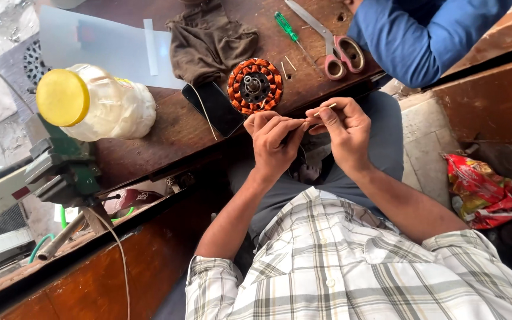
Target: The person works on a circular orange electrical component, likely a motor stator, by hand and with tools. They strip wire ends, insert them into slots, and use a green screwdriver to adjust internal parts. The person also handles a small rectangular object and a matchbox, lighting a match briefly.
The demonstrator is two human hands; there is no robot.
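Plaid shirt [351,261] nearest; thin stick [325,108] pinched by both hands, left [275,141] & right [346,127], just below copper-wound stator [255,86] on bench [167,127].

A short-sleeved checked cotton shirt [351,266] — white with grey and olive stripes, small white buttons — over grey trousers [380,154]; forearms and both hands bare.

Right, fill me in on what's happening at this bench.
A person in a checked shirt sits at a wooden bench, both hands raised in front of it. The left hand and right hand pinch a thin pale stick between the fingertips. Just beyond them on the bench lies a round copper-wound motor stator, beside a black phone, a brown rag, a green screwdriver and scissors. Another person's blue sleeve rests at the far edge.
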